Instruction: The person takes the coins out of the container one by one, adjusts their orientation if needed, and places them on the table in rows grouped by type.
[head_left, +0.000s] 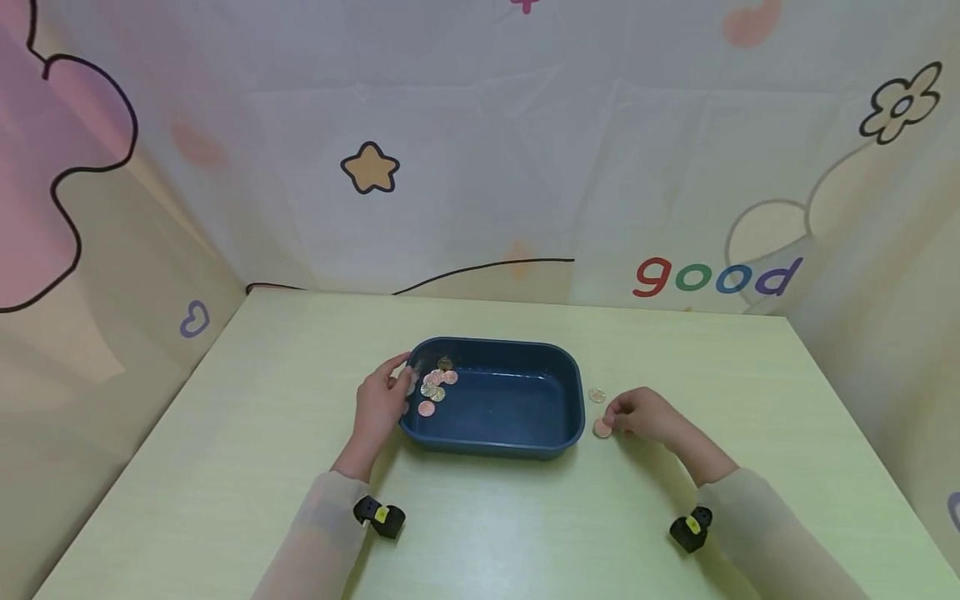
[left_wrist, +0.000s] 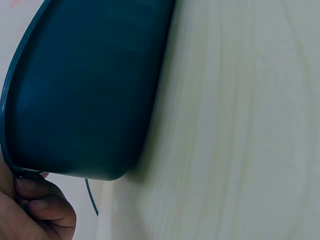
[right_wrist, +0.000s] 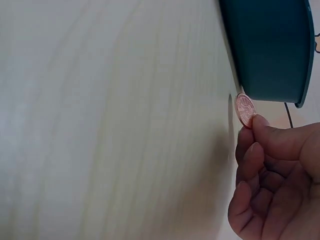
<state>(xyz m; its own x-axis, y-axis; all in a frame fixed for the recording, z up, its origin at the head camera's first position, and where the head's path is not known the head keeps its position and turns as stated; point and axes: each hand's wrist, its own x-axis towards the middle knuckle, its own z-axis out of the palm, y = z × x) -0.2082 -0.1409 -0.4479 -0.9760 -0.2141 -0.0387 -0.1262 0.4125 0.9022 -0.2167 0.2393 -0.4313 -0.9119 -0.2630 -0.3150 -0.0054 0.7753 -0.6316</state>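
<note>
A dark blue tray (head_left: 510,400) with rounded corners stands on the table, and several copper and silvery coins (head_left: 433,386) lie at its left end. My left hand (head_left: 380,406) grips the tray's left end, the thumb over the rim; in the left wrist view its curled fingers (left_wrist: 52,207) are at the tray's corner. Just right of the tray, my right hand (head_left: 645,414) pinches a copper coin (right_wrist: 245,110) between thumb and forefinger. This coin is tilted, close over the tabletop. Another coin (head_left: 597,395) lies flat on the table beside the tray's right wall.
The pale wooden table (head_left: 480,525) ends at a printed cloth backdrop (head_left: 465,183) behind and on both sides. Each sleeve carries a small black wrist camera, the left one (head_left: 380,517) and the right one (head_left: 691,529).
</note>
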